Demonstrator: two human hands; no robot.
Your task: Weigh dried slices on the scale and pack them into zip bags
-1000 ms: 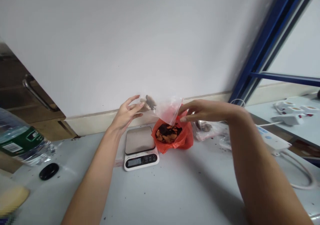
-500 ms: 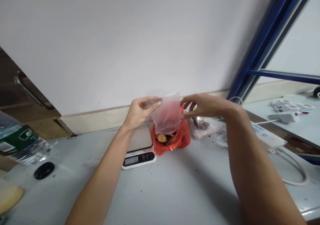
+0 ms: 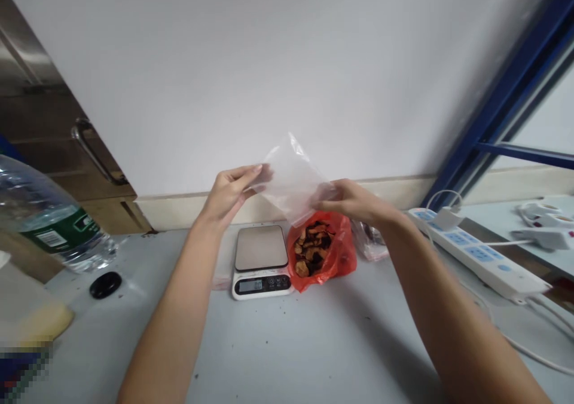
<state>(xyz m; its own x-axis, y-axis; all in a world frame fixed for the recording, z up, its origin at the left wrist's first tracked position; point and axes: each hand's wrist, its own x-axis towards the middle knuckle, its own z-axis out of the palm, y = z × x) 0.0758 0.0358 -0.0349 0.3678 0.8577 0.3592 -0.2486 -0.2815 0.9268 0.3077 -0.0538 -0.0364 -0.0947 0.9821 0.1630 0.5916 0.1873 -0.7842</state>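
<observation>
A clear plastic bag (image 3: 289,180) is stretched between my two hands, raised above the table. My left hand (image 3: 231,192) pinches its left side, thumb on top. At its lower right, my right hand (image 3: 347,201) grips it, with some fingers showing through the film. Below the bag stands an open red plastic bag (image 3: 343,251) holding dried brown slices (image 3: 311,248). Against the red bag's left side sits a white digital kitchen scale (image 3: 262,260) with a bare plate and a lit display.
A large water bottle (image 3: 63,225) with a green label stands at the left, near a round black object (image 3: 105,285). A white power strip (image 3: 475,254) with cables lies at the right. Clear bags (image 3: 370,239) lie behind the red bag. A wall (image 3: 269,81) rises behind the table.
The clear bag has risen and tilted, uncovering the dried slices in the red bag. My right hand has closed on the bag's lower right. The camera view has shifted left.
</observation>
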